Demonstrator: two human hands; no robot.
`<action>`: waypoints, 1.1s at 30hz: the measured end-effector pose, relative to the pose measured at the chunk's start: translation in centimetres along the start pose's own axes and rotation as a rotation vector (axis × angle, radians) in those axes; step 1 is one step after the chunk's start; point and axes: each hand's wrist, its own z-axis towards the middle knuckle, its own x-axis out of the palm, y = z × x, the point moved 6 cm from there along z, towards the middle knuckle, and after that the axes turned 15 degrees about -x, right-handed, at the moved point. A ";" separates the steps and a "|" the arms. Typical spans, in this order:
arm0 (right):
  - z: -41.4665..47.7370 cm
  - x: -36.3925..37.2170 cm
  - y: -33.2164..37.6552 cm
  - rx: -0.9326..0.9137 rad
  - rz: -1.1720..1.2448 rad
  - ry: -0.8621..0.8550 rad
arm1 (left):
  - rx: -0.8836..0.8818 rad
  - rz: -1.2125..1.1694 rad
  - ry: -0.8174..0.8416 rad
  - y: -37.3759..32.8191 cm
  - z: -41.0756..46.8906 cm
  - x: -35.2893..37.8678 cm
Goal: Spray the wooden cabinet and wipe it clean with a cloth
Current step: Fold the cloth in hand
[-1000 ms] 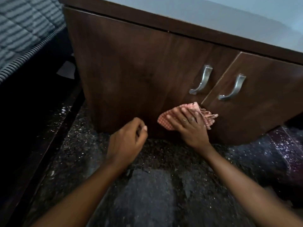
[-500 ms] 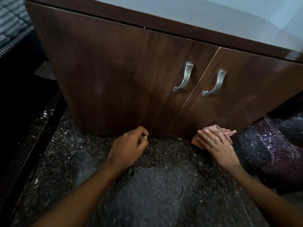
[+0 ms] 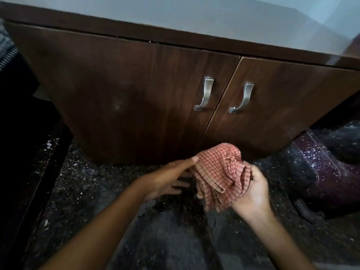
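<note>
A dark wooden cabinet (image 3: 136,98) with two doors and two metal handles (image 3: 204,94) fills the upper view. A bunched red-checked cloth (image 3: 218,172) is off the cabinet, in front of its lower edge above the floor. My right hand (image 3: 253,193), palm up, grips the cloth from the right, with its fingers curled round the folds. My left hand (image 3: 167,178) reaches in from the left, its thumb and fingers touching the cloth's left edge. No spray bottle is in view.
The dark speckled floor (image 3: 155,240) runs under my arms. A mattress edge (image 3: 7,53) shows at the far left. A dark maroon speckled object (image 3: 321,168) lies on the floor at the right, close to the cabinet's corner.
My right hand slid the cloth right along the door's bottom, then lifted it off the cabinet and turned palm up. My left hand left the floor and reached the cloth.
</note>
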 end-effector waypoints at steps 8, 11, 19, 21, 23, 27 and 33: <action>-6.3 7.9 5.0 0.097 0.151 0.105 | 0.122 -0.135 -0.033 -5.7 -9.7 2.5; -7.3 10.9 9.2 0.100 -0.024 0.101 | 0.173 -0.126 -0.112 -9.7 -14.7 3.0; -7.9 21.9 23.0 -0.035 -0.492 0.077 | 0.215 -0.093 -0.405 -23.1 -26.2 3.0; -7.4 24.5 25.8 -0.069 -0.535 0.048 | 0.225 -0.097 -0.421 -26.4 -28.4 3.1; -6.9 26.8 28.3 -0.100 -0.569 0.044 | 0.227 -0.111 -0.428 -29.3 -30.1 3.3; -5.7 29.8 32.8 -0.162 -0.677 0.079 | 0.253 -0.116 -0.424 -34.2 -32.4 4.3; -3.7 31.4 39.1 -0.157 -0.756 0.054 | 0.254 -0.068 -0.405 -41.0 -33.1 7.6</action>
